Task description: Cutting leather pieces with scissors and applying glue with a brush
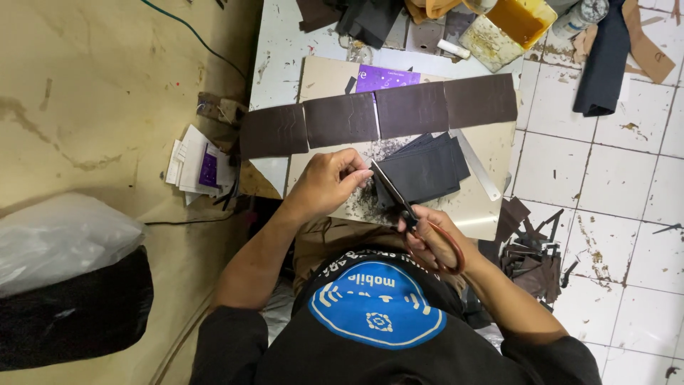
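Observation:
My right hand (432, 237) grips a pair of scissors (399, 203) with brown-red handles, blades pointing up and left. My left hand (329, 180) pinches a small dark leather piece (373, 187) against the blades. Just past the blades lies a fanned stack of dark leather pieces (425, 169) on a beige cardboard board (479, 211). A row of several dark brown leather panels (377, 113) lies edge to edge across the board's far side.
A metal ruler (478, 167) lies right of the stack. Dark offcuts (531, 253) litter the white tiled floor at right. A glue tub (507, 26) and dark cloth (605, 57) sit at the top. Papers (198, 168) and a plastic bag (60, 239) lie at left.

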